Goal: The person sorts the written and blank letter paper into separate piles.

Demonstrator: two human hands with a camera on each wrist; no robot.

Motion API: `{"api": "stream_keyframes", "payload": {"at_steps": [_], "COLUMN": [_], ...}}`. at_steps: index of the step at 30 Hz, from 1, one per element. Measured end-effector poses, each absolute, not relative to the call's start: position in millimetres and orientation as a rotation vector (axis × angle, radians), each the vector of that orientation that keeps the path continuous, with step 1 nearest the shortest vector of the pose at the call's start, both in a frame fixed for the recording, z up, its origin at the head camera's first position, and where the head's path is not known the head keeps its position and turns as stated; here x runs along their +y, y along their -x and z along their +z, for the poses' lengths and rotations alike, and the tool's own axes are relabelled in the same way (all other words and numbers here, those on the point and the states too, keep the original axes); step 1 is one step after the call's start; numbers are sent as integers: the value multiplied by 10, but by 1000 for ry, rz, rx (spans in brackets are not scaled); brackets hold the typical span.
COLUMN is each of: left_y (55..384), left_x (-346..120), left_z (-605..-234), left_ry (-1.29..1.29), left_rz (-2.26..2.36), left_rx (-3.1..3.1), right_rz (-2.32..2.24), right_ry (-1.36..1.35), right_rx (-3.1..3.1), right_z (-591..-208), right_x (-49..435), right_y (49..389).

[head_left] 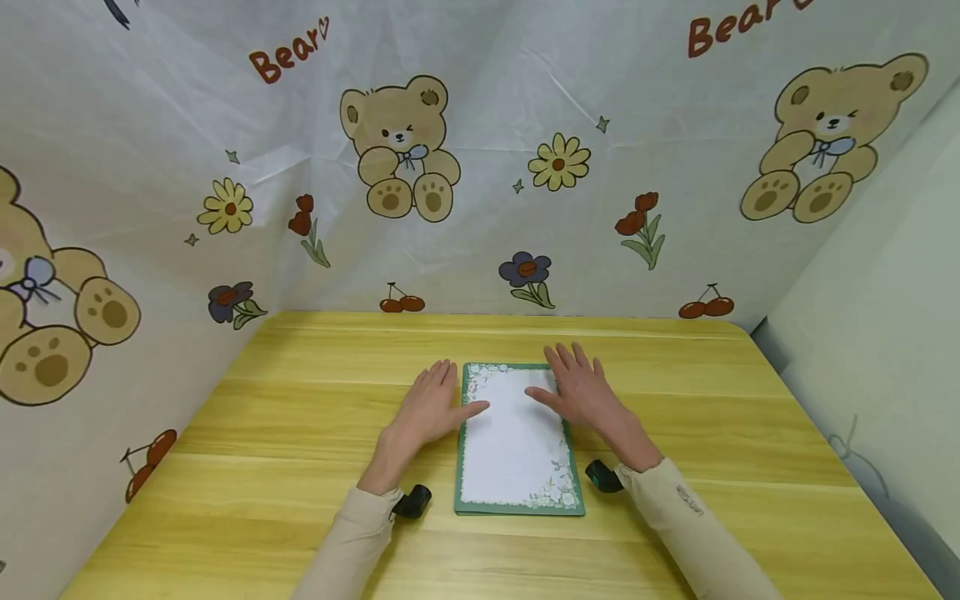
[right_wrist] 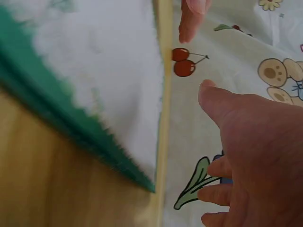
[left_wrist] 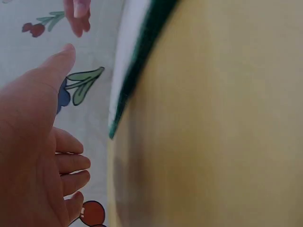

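While a green-bordered floral notepad (head_left: pixel 510 442) lies flat on the wood-grain tabletop (head_left: pixel 300 417), the left hand (head_left: pixel 426 408) hovers beside its left edge, the right hand (head_left: pixel 587 392) over its upper right. Each grip: unclosed, fingers extended.

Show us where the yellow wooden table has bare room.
The table is bare left of the left hand, right of the right hand, and between the rectangular green-bordered floral pad and white bear-print fabric. Crowded: between the hands.

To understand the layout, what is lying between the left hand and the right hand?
In the head view, a green-bordered white pad lies on the table between the left hand and the right hand.
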State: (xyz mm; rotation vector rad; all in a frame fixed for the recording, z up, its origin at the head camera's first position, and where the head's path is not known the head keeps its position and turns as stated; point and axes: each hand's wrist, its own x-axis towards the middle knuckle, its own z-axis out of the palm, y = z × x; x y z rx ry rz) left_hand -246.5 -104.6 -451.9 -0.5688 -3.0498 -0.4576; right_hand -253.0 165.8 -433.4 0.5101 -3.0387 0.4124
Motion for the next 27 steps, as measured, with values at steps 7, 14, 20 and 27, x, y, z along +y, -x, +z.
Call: {"api": "stream_keyframes", "payload": {"at_steps": [7,14,20,27], "left_y": [2357,2274,2211,2172], "left_x": [-1120,-1111,-1072,-1024], "left_z": [-4613,-4634,-4624,-4635], "left_ry": [624,671,676,686], "left_rz": [-444,-492,-642,-720], "left_rx": [-3101,-3100,-3040,-3048], "right_rz": [389,410,449,453], "right_ry": [-528,-596,-605,-575], "right_rx": [-3077,-3039,-3014,-3035], "right_z": [-4497,-4620,-4664,-4671], "right_x": [1818,1860,1819,1803], "right_y": [2406,2231,2181,2152]}}
